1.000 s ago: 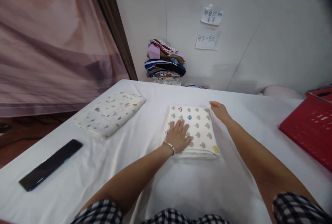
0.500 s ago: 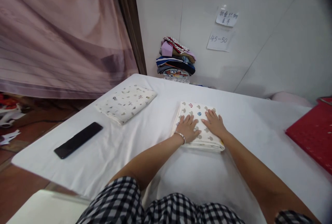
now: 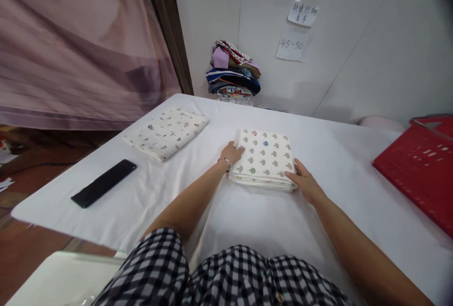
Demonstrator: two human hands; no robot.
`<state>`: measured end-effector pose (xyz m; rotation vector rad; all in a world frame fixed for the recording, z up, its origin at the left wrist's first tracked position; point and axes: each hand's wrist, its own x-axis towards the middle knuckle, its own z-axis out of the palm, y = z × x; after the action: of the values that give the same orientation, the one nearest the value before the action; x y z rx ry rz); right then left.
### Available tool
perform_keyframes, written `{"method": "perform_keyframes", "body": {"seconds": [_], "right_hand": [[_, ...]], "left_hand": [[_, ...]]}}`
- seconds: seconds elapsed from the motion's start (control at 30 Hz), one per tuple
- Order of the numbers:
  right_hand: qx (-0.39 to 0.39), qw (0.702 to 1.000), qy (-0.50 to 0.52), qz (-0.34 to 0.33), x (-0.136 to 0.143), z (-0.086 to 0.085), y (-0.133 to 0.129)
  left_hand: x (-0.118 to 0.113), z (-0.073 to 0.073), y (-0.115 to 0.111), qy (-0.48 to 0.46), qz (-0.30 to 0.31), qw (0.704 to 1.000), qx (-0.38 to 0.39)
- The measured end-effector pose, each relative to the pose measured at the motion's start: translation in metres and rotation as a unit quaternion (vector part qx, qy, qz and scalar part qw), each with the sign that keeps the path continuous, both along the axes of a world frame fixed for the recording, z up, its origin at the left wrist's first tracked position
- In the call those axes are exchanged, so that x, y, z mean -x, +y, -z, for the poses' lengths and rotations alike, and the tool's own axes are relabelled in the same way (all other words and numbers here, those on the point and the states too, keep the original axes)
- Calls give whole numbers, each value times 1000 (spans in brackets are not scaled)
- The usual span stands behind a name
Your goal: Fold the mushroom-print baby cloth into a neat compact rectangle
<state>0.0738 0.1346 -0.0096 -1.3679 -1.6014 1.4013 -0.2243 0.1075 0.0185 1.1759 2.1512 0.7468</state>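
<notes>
A folded white cloth [image 3: 268, 155] with grey mushroom prints and a few coloured ones lies flat on the white-covered table in front of me. My left hand [image 3: 231, 153], with a bracelet at its wrist, holds the cloth's left edge. At the near right corner my right hand [image 3: 305, 181] grips the side, its thumb over the top layer and its fingers along the edge. Several layers show at the front fold. Further left lies another folded white cloth [image 3: 168, 133] with small scattered prints, touched by neither hand.
A black phone [image 3: 104, 183] lies on the table [image 3: 170, 197] at the left. A red bag [image 3: 417, 169] sits at the right edge. Behind the table rises a stack of folded fabrics [image 3: 233, 74] by the wall. A pink curtain [image 3: 81, 46] hangs at the left.
Both hands have moved off the top of the mushroom-print cloth and outward to its left and right edges. The view has shifted slightly.
</notes>
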Motion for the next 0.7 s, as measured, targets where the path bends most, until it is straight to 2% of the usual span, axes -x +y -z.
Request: {"method": "perform_keyframes", "body": {"seconds": [0.13, 0.2, 0.27, 0.33, 0.43, 0.53, 0.7], "right_hand": [[46, 998, 26, -22, -1, -8, 13], [45, 998, 27, -23, -9, -13, 30], [14, 999, 28, -21, -24, -16, 50], [-43, 999, 25, 21, -40, -17, 71], [-80, 990, -43, 106, -60, -12, 89], [-129, 980, -104, 114, -65, -5, 88], [-241, 954, -128, 126, -55, -7, 59]], "left_hand": [[-1, -1, -1, -33, -26, 999, 8], [-11, -1, -7, -58, -40, 997, 9], [-27, 1, -17, -98, -38, 994, 7], [-46, 5, -29, -149, -19, 989, 6], [-70, 10, -45, -212, 6, 977, -4], [-76, 11, -51, -248, -2, 969, 2], [-61, 10, -49, -244, -19, 969, -22]]}}
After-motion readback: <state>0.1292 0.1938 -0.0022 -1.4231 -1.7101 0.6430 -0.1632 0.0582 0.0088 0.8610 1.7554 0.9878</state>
